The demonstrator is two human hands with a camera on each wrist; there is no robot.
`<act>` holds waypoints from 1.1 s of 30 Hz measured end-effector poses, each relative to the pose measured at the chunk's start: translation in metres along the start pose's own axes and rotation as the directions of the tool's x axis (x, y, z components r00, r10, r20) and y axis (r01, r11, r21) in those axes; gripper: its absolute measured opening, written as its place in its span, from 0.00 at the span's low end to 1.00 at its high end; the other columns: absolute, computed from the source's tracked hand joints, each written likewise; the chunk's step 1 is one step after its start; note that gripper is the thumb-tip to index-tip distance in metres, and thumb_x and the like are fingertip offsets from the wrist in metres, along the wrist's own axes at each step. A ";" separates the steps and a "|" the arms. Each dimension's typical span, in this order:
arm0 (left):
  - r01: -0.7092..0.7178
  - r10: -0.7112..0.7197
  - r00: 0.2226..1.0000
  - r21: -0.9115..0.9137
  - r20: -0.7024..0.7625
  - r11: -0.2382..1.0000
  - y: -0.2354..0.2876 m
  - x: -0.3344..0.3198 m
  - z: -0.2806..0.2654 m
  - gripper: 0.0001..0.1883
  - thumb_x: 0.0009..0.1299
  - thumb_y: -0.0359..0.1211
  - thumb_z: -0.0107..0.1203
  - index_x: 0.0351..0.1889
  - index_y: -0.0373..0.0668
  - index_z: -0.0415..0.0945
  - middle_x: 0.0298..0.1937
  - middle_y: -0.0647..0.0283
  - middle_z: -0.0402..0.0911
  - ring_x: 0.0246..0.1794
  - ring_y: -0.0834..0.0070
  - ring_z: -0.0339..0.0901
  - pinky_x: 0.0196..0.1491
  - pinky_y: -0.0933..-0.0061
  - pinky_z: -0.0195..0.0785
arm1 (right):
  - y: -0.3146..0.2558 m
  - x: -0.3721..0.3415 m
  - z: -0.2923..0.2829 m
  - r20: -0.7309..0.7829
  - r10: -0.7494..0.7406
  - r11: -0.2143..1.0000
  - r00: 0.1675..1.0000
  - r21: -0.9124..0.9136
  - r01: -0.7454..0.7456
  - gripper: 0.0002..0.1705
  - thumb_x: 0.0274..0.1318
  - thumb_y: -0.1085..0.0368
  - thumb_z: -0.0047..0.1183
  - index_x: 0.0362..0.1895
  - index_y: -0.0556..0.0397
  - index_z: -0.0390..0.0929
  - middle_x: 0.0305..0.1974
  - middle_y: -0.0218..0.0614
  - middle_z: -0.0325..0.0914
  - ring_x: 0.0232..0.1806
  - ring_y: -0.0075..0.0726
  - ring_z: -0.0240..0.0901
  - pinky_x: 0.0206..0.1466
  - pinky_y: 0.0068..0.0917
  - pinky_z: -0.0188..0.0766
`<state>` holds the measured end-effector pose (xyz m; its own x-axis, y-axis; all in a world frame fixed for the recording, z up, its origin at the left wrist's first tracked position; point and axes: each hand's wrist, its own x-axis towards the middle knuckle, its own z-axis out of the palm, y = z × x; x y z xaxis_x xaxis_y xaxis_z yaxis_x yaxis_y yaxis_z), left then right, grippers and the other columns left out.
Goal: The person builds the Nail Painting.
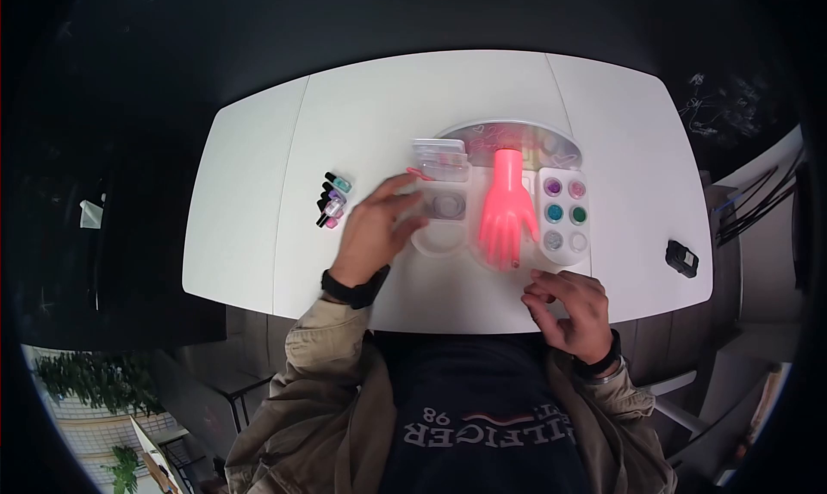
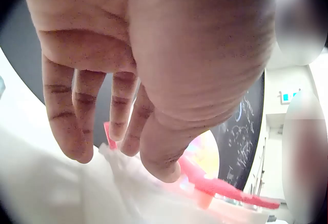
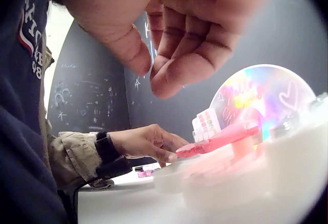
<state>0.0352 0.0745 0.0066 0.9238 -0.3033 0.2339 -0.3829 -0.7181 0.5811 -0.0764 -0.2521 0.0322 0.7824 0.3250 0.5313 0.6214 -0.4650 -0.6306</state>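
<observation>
The left hand [image 1: 370,236] hovers over the left part of a white nail kit, fingers spread and bent a little, beside clear boxes [image 1: 441,162] and a small round pot [image 1: 448,205]. In the left wrist view its fingers [image 2: 66,116] hang down with nothing visible between them. A pink model hand [image 1: 508,210] lies palm-down, fingers towards the person. The right hand [image 1: 573,313] is raised just beyond its fingertips, loosely curled. In the right wrist view the right thumb and forefinger [image 3: 174,78] are close together; no held thing shows.
Right of the model hand, a white palette [image 1: 564,244] holds several glitter pots. A shiny round-topped panel [image 1: 474,136] stands behind. Several polish bottles [image 1: 333,203] lie on the white table [image 1: 241,192] at left. A black device [image 1: 681,259] sits near the right edge.
</observation>
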 end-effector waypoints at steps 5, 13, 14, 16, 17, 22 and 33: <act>0.206 -0.214 0.948 -0.059 -0.235 0.977 -0.037 -0.018 -0.061 0.17 0.72 0.26 0.73 0.59 0.40 0.89 0.66 0.59 0.88 0.46 0.71 0.90 0.41 0.72 0.83 | 0.004 -0.009 -0.003 -0.059 0.055 0.998 0.997 0.015 -0.054 0.24 0.57 0.77 0.74 0.58 0.59 0.85 0.32 0.37 0.89 0.28 0.38 0.86 0.34 0.31 0.82; 0.387 -0.357 0.904 0.094 -0.237 0.917 -0.087 -0.061 -0.074 0.26 0.63 0.33 0.82 0.59 0.39 0.89 0.60 0.57 0.90 0.43 0.66 0.89 0.36 0.68 0.83 | 0.007 -0.010 0.000 -0.058 0.044 0.999 0.997 0.026 -0.043 0.24 0.57 0.76 0.75 0.58 0.59 0.85 0.32 0.37 0.88 0.29 0.38 0.87 0.34 0.31 0.82; 0.388 -0.360 0.905 0.088 -0.228 0.917 -0.090 -0.062 -0.071 0.28 0.62 0.33 0.83 0.60 0.39 0.88 0.59 0.56 0.90 0.43 0.66 0.89 0.37 0.67 0.83 | 0.006 -0.010 0.001 -0.054 0.047 0.999 0.997 0.025 -0.046 0.24 0.57 0.76 0.75 0.58 0.59 0.85 0.32 0.37 0.88 0.29 0.38 0.87 0.34 0.31 0.82; 0.390 -0.368 0.905 0.074 -0.213 0.918 -0.091 -0.059 -0.063 0.31 0.60 0.34 0.83 0.62 0.39 0.87 0.59 0.55 0.90 0.43 0.65 0.89 0.39 0.65 0.83 | 0.005 -0.010 0.001 -0.044 0.048 0.999 0.998 0.021 -0.048 0.24 0.57 0.76 0.75 0.58 0.59 0.85 0.32 0.37 0.88 0.29 0.38 0.87 0.34 0.31 0.82; 0.389 -0.369 0.907 0.069 -0.201 0.919 -0.096 -0.059 -0.060 0.32 0.60 0.33 0.83 0.63 0.39 0.86 0.58 0.54 0.90 0.42 0.64 0.89 0.40 0.64 0.83 | 0.005 -0.010 0.001 -0.042 0.046 0.999 0.998 0.017 -0.045 0.24 0.57 0.76 0.75 0.58 0.59 0.85 0.32 0.37 0.88 0.29 0.38 0.87 0.34 0.31 0.82; 0.404 -0.389 0.911 0.114 -0.134 0.908 -0.112 -0.053 -0.051 0.35 0.58 0.31 0.81 0.66 0.38 0.84 0.55 0.50 0.90 0.42 0.62 0.90 0.43 0.60 0.84 | 0.003 -0.010 0.000 -0.049 0.049 0.999 0.998 0.003 -0.049 0.24 0.57 0.77 0.74 0.58 0.59 0.85 0.32 0.37 0.88 0.29 0.38 0.87 0.33 0.31 0.82; 0.386 -0.356 0.907 0.108 -0.223 0.916 -0.109 -0.060 -0.056 0.27 0.61 0.27 0.79 0.59 0.35 0.85 0.59 0.51 0.87 0.43 0.62 0.91 0.44 0.63 0.87 | 0.006 -0.011 0.002 -0.037 0.042 0.999 0.998 0.013 -0.041 0.24 0.58 0.76 0.74 0.58 0.58 0.85 0.32 0.36 0.88 0.29 0.38 0.87 0.34 0.31 0.82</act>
<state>0.0219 0.2060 -0.0266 0.9764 0.1206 0.1791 0.0054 -0.8428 0.5382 -0.0816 -0.2567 0.0217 0.8055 0.2743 0.5253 0.5890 -0.4673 -0.6593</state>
